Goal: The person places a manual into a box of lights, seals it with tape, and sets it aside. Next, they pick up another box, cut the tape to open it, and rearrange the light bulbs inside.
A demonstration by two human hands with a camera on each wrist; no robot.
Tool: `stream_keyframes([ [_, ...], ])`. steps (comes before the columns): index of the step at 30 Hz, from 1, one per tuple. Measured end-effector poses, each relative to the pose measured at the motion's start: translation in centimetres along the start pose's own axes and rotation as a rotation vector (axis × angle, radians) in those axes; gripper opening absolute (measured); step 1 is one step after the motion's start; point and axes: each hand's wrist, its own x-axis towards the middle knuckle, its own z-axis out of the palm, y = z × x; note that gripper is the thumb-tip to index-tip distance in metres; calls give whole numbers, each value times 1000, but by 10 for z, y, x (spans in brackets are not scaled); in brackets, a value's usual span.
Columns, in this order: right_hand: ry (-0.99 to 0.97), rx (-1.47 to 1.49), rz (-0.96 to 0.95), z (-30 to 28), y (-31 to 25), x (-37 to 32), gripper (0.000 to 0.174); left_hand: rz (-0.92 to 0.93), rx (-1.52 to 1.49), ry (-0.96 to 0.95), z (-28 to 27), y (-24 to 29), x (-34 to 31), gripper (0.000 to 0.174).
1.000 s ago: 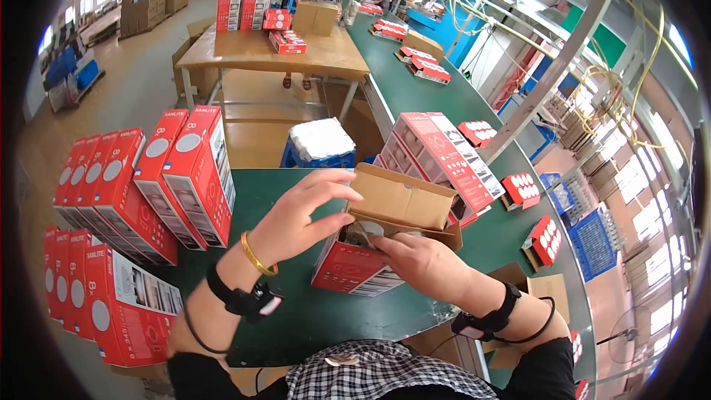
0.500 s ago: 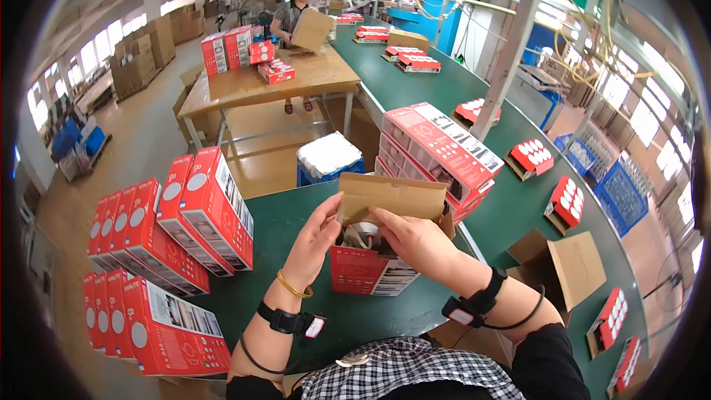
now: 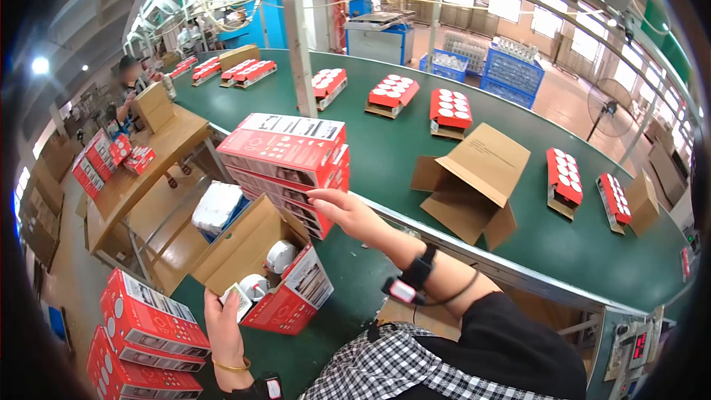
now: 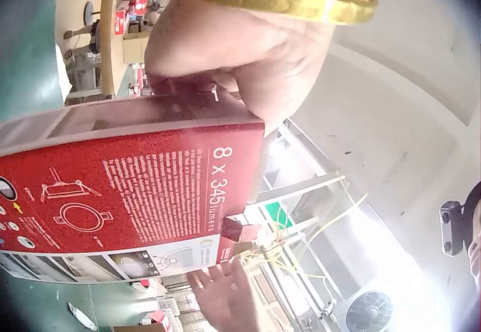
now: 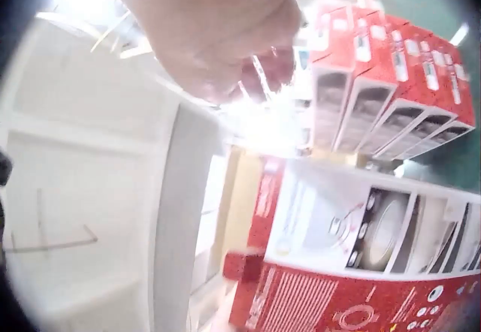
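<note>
An open red carton (image 3: 285, 315) stands tilted on the green table in the head view, its brown flap (image 3: 241, 241) raised. Inside lie white round lamps (image 3: 281, 256). My left hand (image 3: 224, 333) grips the carton's left edge, the thumb over a small white printed piece (image 3: 237, 301) at the opening. In the left wrist view the carton's printed side (image 4: 158, 189) reads "8 x 345 lumens". My right hand (image 3: 346, 213) is off the open carton with its fingers loosely extended and holds nothing. It overlaps the stack of closed red cartons (image 3: 285, 141) in the head view.
More red cartons (image 3: 152, 318) stand at the left. On the green conveyor (image 3: 355, 130) sit several small red packs (image 3: 450, 110) and an open brown box (image 3: 485, 159). A white-topped blue stool (image 3: 216, 207) is beyond the carton. Another person (image 3: 129, 89) stands by a wooden table (image 3: 155, 159).
The head view has swung right. My right hand has come away from the carton's opening toward the stacked cartons. My left hand now grips the carton's edge, and the carton is turned and tilted.
</note>
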Motion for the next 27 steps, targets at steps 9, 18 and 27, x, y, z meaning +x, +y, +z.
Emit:
stream_keyframes([
  [9,-647,366,148,13,37,30,59,67,40,151,14,-9,3,32],
  [18,-758,406,219,25,12,36,71,14,-49,249,31,1,1,28],
  [27,-773,642,103,15,33,42,25,157,-320,-90,9,-19,-13,18],
])
